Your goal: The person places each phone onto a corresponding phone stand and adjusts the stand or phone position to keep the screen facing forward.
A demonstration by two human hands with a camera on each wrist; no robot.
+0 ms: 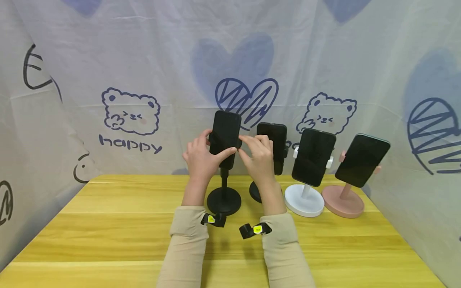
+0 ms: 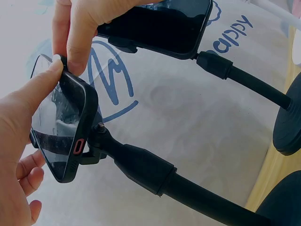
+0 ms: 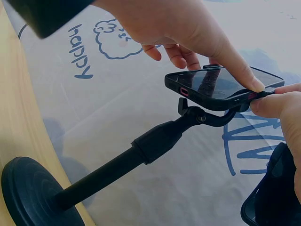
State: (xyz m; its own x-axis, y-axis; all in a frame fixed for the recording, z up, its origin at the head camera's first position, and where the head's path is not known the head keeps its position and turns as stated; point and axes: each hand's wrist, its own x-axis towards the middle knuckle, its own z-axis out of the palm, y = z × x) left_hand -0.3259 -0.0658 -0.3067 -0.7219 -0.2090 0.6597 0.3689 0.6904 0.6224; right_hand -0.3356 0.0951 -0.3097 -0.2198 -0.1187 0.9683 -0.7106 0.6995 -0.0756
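Observation:
A black-cased phone (image 1: 225, 134) sits in the clamp of a black phone stand (image 1: 224, 202), screen toward me. My left hand (image 1: 203, 158) grips it around the left edge, thumb laid across the lower screen to the right edge. At that right edge my right hand (image 1: 260, 158) pinches the black clamp arm (image 3: 269, 92) between thumb and finger. Both thumbs meet close together there in the wrist views. The phone (image 3: 225, 84) tilts back on the stand's curved bracket (image 3: 218, 120); the left fingertips are partly hidden behind it.
Right of my hands stand a second black stand with a phone (image 1: 279, 140), a white stand (image 1: 304, 202) and a pink stand (image 1: 343, 202), each of these also bearing a phone. All are on a yellow wooden table (image 1: 119, 224) before a printed cloth (image 1: 165, 52).

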